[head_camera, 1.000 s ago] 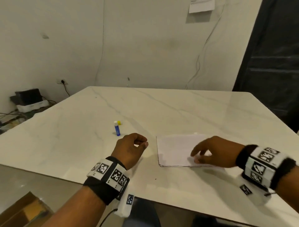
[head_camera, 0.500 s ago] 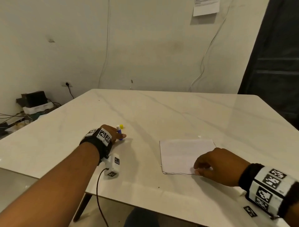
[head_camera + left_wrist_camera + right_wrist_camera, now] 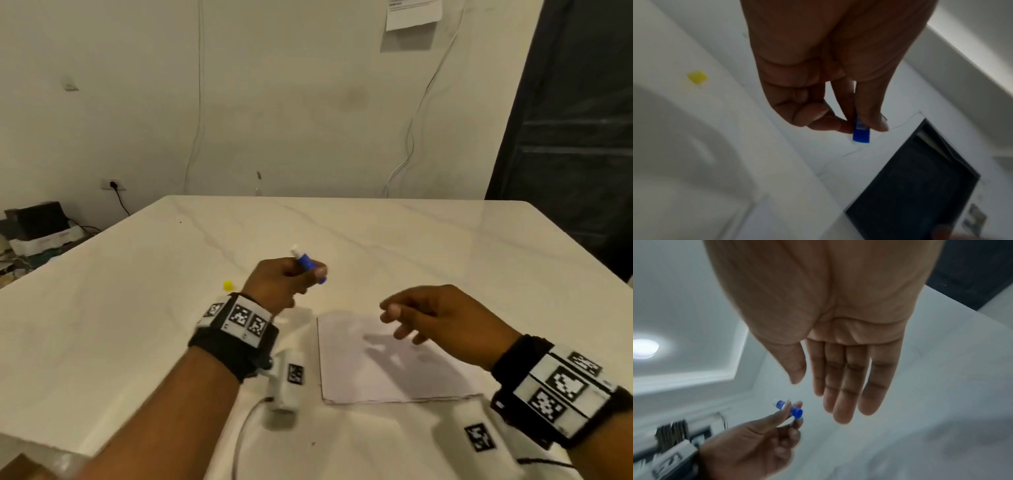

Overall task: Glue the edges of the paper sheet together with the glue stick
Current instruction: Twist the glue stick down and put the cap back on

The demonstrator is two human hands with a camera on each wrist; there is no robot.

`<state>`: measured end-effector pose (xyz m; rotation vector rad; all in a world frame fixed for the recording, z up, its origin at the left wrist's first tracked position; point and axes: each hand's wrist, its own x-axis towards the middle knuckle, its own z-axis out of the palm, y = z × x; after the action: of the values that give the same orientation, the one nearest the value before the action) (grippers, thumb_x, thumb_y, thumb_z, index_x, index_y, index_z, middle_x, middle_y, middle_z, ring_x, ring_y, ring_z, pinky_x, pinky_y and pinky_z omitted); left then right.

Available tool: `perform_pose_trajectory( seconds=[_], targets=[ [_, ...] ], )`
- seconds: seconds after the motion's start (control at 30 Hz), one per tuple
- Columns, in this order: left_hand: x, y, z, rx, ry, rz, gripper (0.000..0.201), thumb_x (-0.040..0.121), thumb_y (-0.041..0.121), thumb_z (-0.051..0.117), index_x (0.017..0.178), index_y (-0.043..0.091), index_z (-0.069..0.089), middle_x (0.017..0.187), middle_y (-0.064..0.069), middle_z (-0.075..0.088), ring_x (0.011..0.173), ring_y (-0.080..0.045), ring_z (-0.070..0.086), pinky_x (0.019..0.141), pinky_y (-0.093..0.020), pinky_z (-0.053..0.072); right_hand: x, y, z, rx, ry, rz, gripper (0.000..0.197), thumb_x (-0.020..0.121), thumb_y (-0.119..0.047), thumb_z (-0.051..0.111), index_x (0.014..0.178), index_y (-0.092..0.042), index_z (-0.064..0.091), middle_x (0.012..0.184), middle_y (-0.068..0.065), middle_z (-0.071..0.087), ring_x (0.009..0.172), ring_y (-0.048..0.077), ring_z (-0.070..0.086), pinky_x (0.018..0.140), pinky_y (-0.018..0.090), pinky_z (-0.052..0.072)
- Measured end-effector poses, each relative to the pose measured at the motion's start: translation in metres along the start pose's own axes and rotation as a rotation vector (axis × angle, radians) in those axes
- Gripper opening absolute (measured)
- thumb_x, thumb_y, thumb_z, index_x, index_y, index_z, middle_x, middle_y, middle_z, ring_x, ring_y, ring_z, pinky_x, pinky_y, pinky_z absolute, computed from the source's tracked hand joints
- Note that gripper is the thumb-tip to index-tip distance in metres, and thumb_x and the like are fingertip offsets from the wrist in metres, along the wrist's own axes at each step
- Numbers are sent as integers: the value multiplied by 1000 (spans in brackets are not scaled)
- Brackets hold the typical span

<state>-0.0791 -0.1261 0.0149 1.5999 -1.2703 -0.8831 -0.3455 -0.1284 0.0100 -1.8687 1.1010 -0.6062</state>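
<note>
My left hand (image 3: 303,274) pinches a small blue glue stick (image 3: 307,263) between thumb and fingers, lifted off the table, its white tip pointing up and away. The left wrist view shows the blue glue stick (image 3: 861,134) held at my fingertips; in the right wrist view the glue stick (image 3: 791,408) is just left of my right fingers. A white paper sheet (image 3: 376,370) lies flat on the table near the front edge. Above the sheet's far part hovers my right hand (image 3: 404,318), fingers straight and relaxed, holding nothing. The right hand (image 3: 838,394) appears open-palmed.
A small yellow cap (image 3: 227,285) lies on the white marble table (image 3: 137,291), left of my left hand; the cap (image 3: 697,76) shows in the left wrist view too. Boxes and cables (image 3: 37,226) sit on the floor at the far left. A dark curtain (image 3: 575,120) hangs at the right.
My left hand reached to the glue stick, gripped it and lifted it toward the paper. My right hand left the sheet and rose above it with fingers spread.
</note>
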Motion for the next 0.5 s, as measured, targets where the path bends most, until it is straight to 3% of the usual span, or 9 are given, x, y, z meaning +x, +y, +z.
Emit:
perform_pose_trajectory(
  seconds=[0.1,0.17,0.3,0.4,0.5],
  targets=[
    [-4,24,49,-213,-149,60,23,83,36,73,103,26,77,94,7,73,76,-9,54,63,-25,44,17,-3,1,486,142,90,34,97,-37,56,110,-10,71,98,13,77,83,30,74,82,46,60],
    [-1,29,74,-340,-210,88,22,82,32,75,101,23,77,88,7,72,75,-10,52,61,-25,42,26,1,-2,689,200,118,40,98,-37,54,110,-3,70,93,21,74,76,31,70,77,43,59],
    [12,26,100,-392,-248,120,12,82,24,76,94,21,79,80,4,71,72,-13,52,56,-25,40,39,18,-4,877,232,114,33,98,-30,55,112,-8,75,78,14,65,64,21,60,64,33,55],
    [21,18,111,-399,-255,145,12,82,20,75,93,19,79,85,-1,73,72,-14,52,55,-24,40,44,33,-6,963,189,141,34,97,-33,56,114,-11,75,74,9,63,61,18,56,61,29,53],
    [23,12,116,-439,-245,125,18,83,17,74,100,12,77,82,2,71,64,-7,56,53,-24,41,47,39,-5,1027,184,157,32,94,-31,58,109,-9,77,73,7,65,61,15,58,60,26,55]
  ],
)
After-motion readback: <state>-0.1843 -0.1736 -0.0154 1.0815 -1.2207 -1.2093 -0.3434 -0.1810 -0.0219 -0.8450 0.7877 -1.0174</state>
